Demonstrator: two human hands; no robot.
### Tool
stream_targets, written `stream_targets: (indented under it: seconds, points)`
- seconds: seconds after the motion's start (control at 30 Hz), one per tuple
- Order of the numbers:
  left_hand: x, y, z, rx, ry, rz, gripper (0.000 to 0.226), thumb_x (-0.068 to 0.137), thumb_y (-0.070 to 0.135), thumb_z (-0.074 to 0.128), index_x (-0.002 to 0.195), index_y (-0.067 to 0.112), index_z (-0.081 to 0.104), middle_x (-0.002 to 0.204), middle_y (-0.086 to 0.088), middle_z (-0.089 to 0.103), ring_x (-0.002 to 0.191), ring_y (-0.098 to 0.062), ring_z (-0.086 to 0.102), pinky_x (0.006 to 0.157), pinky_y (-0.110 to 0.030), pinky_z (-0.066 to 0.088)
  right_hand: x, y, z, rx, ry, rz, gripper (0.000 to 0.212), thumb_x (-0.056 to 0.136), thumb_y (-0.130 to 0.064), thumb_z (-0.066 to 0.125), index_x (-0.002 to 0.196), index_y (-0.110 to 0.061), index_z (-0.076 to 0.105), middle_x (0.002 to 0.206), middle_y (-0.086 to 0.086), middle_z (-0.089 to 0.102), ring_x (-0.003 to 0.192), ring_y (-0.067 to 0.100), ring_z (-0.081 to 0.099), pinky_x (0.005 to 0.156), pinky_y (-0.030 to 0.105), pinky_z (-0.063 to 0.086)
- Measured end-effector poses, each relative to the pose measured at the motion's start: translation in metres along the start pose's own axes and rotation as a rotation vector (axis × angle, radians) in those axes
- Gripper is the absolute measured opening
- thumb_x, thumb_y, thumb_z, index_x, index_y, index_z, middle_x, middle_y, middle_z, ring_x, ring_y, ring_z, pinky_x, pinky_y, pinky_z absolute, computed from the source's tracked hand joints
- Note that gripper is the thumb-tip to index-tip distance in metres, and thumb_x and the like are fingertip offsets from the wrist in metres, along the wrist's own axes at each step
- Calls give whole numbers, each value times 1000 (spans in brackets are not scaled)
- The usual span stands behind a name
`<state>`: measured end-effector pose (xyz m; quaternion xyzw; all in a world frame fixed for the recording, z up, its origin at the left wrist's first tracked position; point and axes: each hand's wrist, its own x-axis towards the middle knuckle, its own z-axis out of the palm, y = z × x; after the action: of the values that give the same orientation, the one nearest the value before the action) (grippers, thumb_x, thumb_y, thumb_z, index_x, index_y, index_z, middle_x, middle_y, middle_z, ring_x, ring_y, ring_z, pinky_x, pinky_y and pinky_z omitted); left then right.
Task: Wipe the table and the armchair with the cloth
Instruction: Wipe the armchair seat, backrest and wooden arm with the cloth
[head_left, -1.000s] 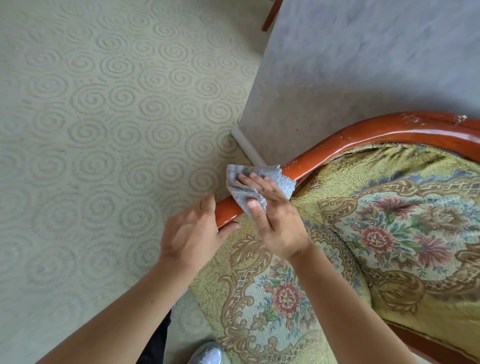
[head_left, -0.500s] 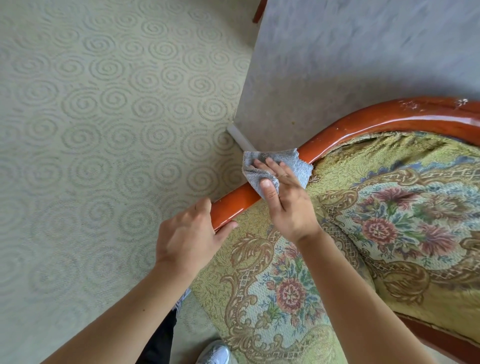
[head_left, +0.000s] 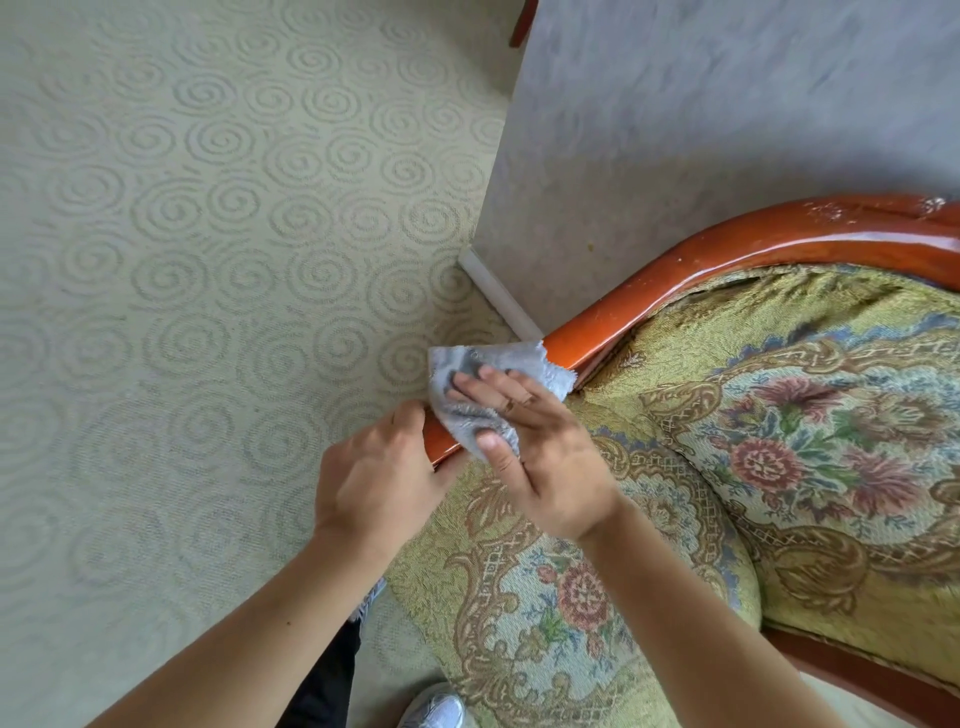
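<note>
item: grey fringed terry cloth (head_left: 485, 387), centre of the frame, draped over the glossy red-brown curved wooden rail (head_left: 691, 288) of the floral green-gold upholstered armchair (head_left: 779, 467).

right hand (head_left: 540, 457): palm down on the cloth, fingers (head_left: 488, 382) spread flat across its top, thumb pressing the cloth's lower edge against the rail's inner side.

left hand (head_left: 382, 475): just left of and below the cloth, curled around the lower end of the rail, thumb on the seat side; touching the wood, and its fingertips look to meet the cloth's edge. it reads as a steadying hold.

long axis: the rail runs from centre-left, beneath the left hand, up and to the right, then bends level toward the upper right edge of the frame. uncovered wood lies up and right of the cloth; only a short stretch shows between cloth and left hand.

judgement: the right hand, already on the cloth, is the one placed to stroke along that axis toward the upper right.

surroundings: pale green spiral-patterned carpet (head_left: 208, 260) at left; grey wall (head_left: 701, 114) at upper right. no worktop in view.
</note>
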<state>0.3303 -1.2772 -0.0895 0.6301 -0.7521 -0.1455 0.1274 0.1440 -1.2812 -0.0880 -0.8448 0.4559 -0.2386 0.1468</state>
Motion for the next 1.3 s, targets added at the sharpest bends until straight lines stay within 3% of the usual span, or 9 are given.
stream_targets:
  seconds: [0.17, 0.37, 0.5, 0.6, 0.7, 0.9, 1.03, 1.2, 1.3]
  points:
    - [-1, -3, 2, 41, -12, -41, 67, 78, 83, 39, 88, 19, 56, 61, 7, 61, 43, -11, 53, 42, -24, 47, 6, 43, -31, -212, -13, 123, 57, 105, -36, 21, 136, -1, 53, 140, 14, 54, 139, 29, 42, 113, 49, 36]
    - [-1, 0, 1, 35, -40, -66, 71, 77, 84, 37, 92, 19, 60, 62, 8, 63, 45, -11, 55, 42, -25, 47, 16, 62, -49, -237, -21, 339, 62, 104, -43, 18, 139, -3, 51, 142, 8, 55, 142, 21, 36, 122, 34, 17]
    - [1, 3, -4, 22, -80, -76, 68, 80, 83, 37, 96, 21, 59, 67, 9, 64, 49, -10, 58, 44, -25, 48, 14, 40, -34, -154, 69, 390, 52, 103, -32, 28, 139, -2, 51, 144, 10, 52, 143, 26, 35, 120, 44, 22]
    - [7, 8, -5, 11, -91, -44, 64, 82, 76, 45, 108, 19, 59, 75, 7, 68, 54, -12, 60, 43, -20, 34, 7, 26, -27, -115, 67, 348, 49, 103, -29, 31, 140, -5, 51, 146, 7, 50, 143, 22, 35, 120, 42, 24]
    - [18, 19, -5, 41, -124, -30, 63, 83, 76, 47, 116, 23, 56, 79, 5, 69, 62, -18, 67, 49, -25, 40, 3, 25, -26, -91, 45, 309, 48, 103, -29, 32, 136, -3, 55, 147, 7, 49, 143, 23, 35, 118, 45, 26]
    - [51, 44, 4, 52, -176, 9, 59, 83, 76, 52, 111, 24, 53, 85, 6, 70, 68, -17, 69, 49, -26, 43, 6, 50, -48, -244, 2, 264, 49, 102, -31, 35, 137, -2, 54, 143, 6, 54, 140, 23, 41, 117, 43, 31]
    - [69, 60, 15, 83, -190, 50, 64, 83, 75, 53, 116, 20, 52, 84, 3, 69, 58, -13, 64, 46, -28, 50, 9, 71, -69, -335, -4, 320, 46, 104, -30, 38, 139, -3, 52, 146, 5, 50, 142, 22, 37, 119, 41, 27]
    - [87, 73, 22, 169, -198, 138, 62, 83, 78, 48, 99, 18, 56, 58, 11, 51, 39, -2, 46, 33, -20, 34, 19, 103, -114, -434, 42, 451, 52, 104, -37, 31, 143, -7, 47, 149, 3, 46, 145, 22, 32, 122, 39, 19]
    - [90, 74, 27, 159, -200, 153, 63, 84, 78, 43, 96, 18, 55, 53, 10, 47, 35, -2, 44, 31, -20, 34, 23, 117, -133, -509, 59, 503, 52, 106, -38, 28, 144, -7, 44, 150, 2, 45, 146, 19, 30, 123, 35, 13]
